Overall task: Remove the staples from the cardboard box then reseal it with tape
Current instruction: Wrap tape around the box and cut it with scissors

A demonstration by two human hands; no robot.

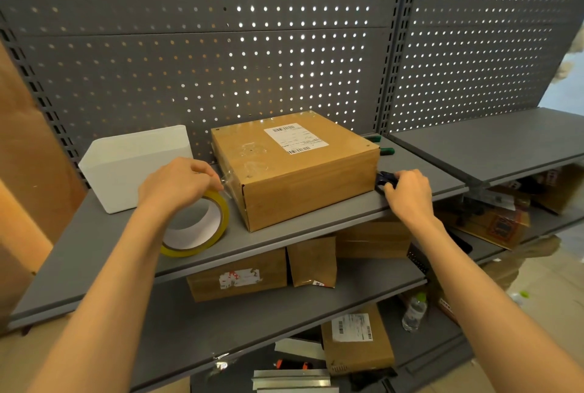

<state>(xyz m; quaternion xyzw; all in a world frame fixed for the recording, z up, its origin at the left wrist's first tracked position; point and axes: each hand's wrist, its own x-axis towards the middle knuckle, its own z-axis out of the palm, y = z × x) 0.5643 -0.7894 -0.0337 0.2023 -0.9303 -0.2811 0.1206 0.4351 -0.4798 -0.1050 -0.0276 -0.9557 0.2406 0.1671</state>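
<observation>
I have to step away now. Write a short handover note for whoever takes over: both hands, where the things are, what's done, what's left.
Left hand: holds the tape roll on the shelf, fingers pinching clear tape stretched to the left side of the cardboard box.
Right hand: closed on a dark tool at the box's right side; its type is unclear.
Box: sits shut in the middle of the shelf, label up, white bin to its left, green-handled tool behind its right corner.
Done: clear tape already lies across the top; staples are too small to confirm.
Left: cut the strip, press it down, check the other seams.
</observation>
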